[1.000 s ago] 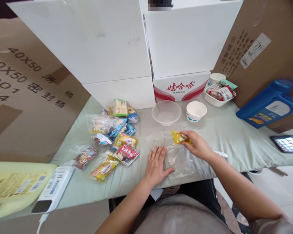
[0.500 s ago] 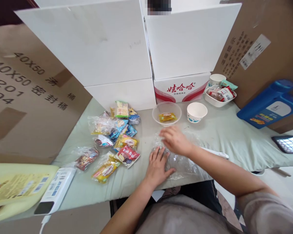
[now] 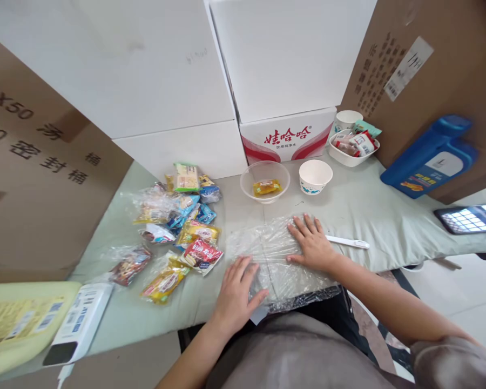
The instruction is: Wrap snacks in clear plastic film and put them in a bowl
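Note:
A sheet of clear plastic film point(image 3: 273, 265) lies spread on the green cloth, its near edge hanging over the front of the table. My left hand point(image 3: 238, 292) rests on the film's left side with the fingers stretched out. On its upper right part my right hand point(image 3: 311, 243) lies flat, fingers spread. A white stick-like tool point(image 3: 348, 242) pokes out beside the right hand; part of it is hidden. Behind the film stands a clear plastic bowl point(image 3: 245, 189) holding a yellow-wrapped snack point(image 3: 267, 187). Right of that bowl is a white paper cup point(image 3: 315, 181).
Several wrapped snacks point(image 3: 198, 232) are heaped at the left. At the back right, a white dish point(image 3: 350, 160) of packets sits before another paper cup point(image 3: 348, 118). A blue bottle point(image 3: 429, 156), a phone point(image 3: 472, 219), a power bank point(image 3: 81, 319) and cardboard boxes point(image 3: 44, 178) surround the area.
My right hand has come down from the air onto the film and moved right. The film now lies flatter and wider. My view has shifted slightly to the right and down.

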A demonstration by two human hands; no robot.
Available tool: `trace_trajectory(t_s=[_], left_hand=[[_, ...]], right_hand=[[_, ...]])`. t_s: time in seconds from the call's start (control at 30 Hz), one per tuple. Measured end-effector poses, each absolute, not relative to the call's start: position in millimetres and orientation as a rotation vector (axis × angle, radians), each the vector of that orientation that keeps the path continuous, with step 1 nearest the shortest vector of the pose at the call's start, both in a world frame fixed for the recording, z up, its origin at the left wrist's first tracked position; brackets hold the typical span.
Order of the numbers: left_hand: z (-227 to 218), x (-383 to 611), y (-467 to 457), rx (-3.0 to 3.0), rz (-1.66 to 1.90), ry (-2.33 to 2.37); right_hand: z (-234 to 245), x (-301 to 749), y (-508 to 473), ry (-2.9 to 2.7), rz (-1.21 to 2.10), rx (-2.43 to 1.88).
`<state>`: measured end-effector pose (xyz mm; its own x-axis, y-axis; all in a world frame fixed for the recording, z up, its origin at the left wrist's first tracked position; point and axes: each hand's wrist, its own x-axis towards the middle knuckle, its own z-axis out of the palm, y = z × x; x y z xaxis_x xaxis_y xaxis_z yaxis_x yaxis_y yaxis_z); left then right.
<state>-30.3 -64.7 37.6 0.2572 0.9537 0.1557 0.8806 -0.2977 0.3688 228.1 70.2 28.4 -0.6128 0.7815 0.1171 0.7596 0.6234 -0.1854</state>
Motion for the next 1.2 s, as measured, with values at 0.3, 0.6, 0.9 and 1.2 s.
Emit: trace_trajectory(t_s=[0.3, 0.6, 0.9, 1.2], left_hand=[[52, -63, -81, 2.360, 0.324, 1.201], [53, -68, -72, 1.600, 0.881, 1.404], [31, -51, -29, 1.173, 0.972, 2.029], [28, -41, -29, 1.900, 0.835, 2.514]], right_hand=[[47, 301, 28, -2.848, 0.715, -0.572], [45, 304, 5, -2.440, 0.900, -0.827], [18, 265, 29, -1.713, 0.969, -1.523], [18, 251, 39, -2.157, 0.269, -1.727]])
